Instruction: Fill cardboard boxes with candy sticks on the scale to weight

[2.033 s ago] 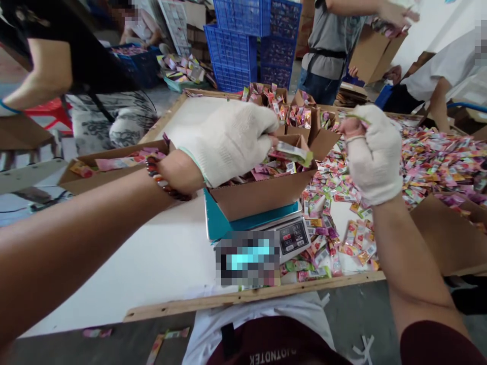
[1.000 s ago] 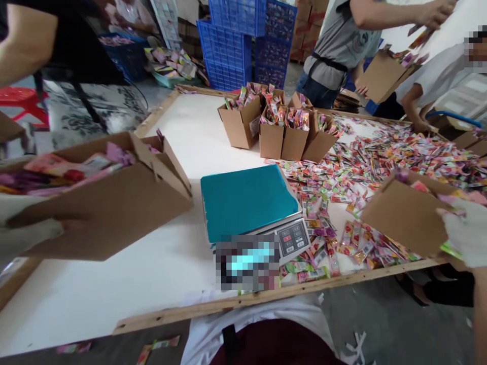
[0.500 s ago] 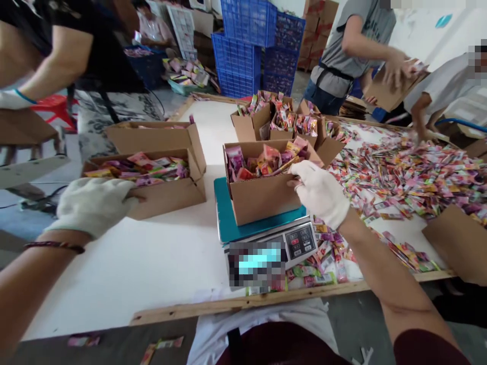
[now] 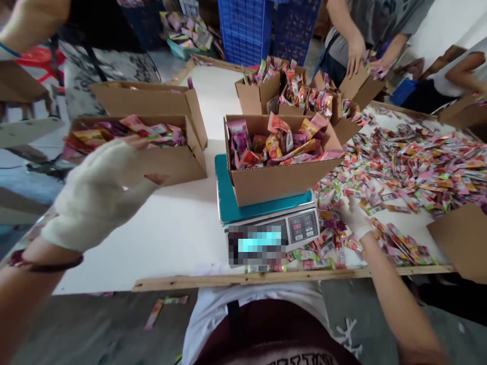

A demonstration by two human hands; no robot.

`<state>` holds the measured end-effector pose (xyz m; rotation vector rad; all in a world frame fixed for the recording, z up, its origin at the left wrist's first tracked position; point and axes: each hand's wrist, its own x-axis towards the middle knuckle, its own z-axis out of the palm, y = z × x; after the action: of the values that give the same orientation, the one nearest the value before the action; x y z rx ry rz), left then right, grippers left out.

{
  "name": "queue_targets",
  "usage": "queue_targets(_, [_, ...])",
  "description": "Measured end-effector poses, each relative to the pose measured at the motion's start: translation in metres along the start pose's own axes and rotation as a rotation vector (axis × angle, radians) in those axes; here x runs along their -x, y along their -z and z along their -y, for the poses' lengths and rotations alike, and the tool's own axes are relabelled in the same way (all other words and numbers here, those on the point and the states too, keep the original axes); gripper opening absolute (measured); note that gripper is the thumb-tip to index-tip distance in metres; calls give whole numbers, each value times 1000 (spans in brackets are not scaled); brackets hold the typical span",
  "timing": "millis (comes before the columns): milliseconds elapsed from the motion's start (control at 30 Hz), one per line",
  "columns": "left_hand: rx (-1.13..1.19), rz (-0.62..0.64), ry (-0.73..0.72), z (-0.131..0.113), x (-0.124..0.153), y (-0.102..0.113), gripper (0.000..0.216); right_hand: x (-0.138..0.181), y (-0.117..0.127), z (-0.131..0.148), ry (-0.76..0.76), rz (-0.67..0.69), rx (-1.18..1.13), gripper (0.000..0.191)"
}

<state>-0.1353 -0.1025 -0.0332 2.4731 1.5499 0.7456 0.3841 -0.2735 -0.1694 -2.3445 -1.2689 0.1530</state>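
A cardboard box (image 4: 281,178) heaped with bright snack packets stands on the teal platform of a weighing scale (image 4: 228,205) in front of me. My left hand (image 4: 101,195), in a white glove, hovers above the white table (image 4: 167,238) left of the scale. Its fingers are apart, nothing is in them, and it is nearest a filled box (image 4: 180,163). My gloved right hand (image 4: 352,215) rests low on the loose packets (image 4: 331,243) just right of the scale's keypad. Its fingers lie spread on them.
A second box (image 4: 152,99) sits behind the filled one at left. Several packed boxes (image 4: 258,96) cluster at the back. A wide spread of packets (image 4: 418,162) covers the right side. A cardboard box (image 4: 460,243) sits at the near right edge. Other people work at the far side by blue crates (image 4: 243,30).
My right hand has let go of the box on the scale and dropped to the loose packets beside it. My left hand has lifted away from the filled box at left.
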Motion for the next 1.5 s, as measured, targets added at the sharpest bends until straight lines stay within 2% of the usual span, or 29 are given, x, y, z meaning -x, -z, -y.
queue_targets(100, [93, -122, -34, -29, -11, -2, 74, 31, -46, -3, 21, 27, 232, 68])
queue_targets(200, [179, -264, -212, -57, -23, -4, 77, 38, -60, -5, 161, 54, 233, 58])
queue_targets(300, [232, -295, -330, -79, -29, -1, 70, 22, -44, -16, 238, 78, 98, 48])
queue_targets(400, [259, -286, -405, -97, -29, 6, 61, 6, -16, -25, 208, 34, 50, 42])
queue_targets(500, [237, -256, -483, -112, -28, 10, 56, 1, 7, -27, 204, 88, 73, 34])
queue_targets(567, [161, -209, -566, -119, -30, 8, 49, 0, 15, -25, 226, 153, 123, 31])
queue_targets(667, [22, -98, -694, -124, -36, 4, 27, -2, 21, -20, 266, 184, 153, 32])
queue_targets(733, [-3, -42, -740, -121, -41, 3, 24, -5, 30, -12, 322, 182, 141, 32])
queue_targets(800, [18, -16, -750, -117, -46, 3, 24, -8, 49, 5, 413, 129, 95, 33])
queue_targets(867, [45, -18, -755, -113, -48, 4, 24, -9, 78, 35, 522, -15, 12, 32])
queue_targets(967, [72, -57, -755, -112, -47, 2, 22, -7, 128, 105, 672, -319, -148, 22])
queue_targets(1033, [59, -90, -751, -116, -42, 0, 21, -8, 149, 161, 773, -407, -244, 18])
queue_targets(1100, [16, -113, -767, -122, -36, 0, 20, -15, 152, 213, 874, -295, -259, 20])
queue_targets(1167, [-37, -135, -800, -128, -29, 1, 19, -27, 141, 256, 912, -40, -138, 25])
queue_targets(1233, [-71, -173, -826, -131, -25, 3, 18, -40, 125, 284, 926, 253, 48, 27])
queue_targets(1300, [-83, -206, -843, -131, -24, 3, 17, -47, 113, 298, 948, 407, 177, 18])
queue_targets(1367, [-88, -227, -854, -128, -26, 1, 17, -48, 112, 302, 980, 361, 161, 15])
queue_targets(1500, [-71, -223, -861, -120, -33, -4, 16, -33, 140, 287, 983, 97, -205, 19])
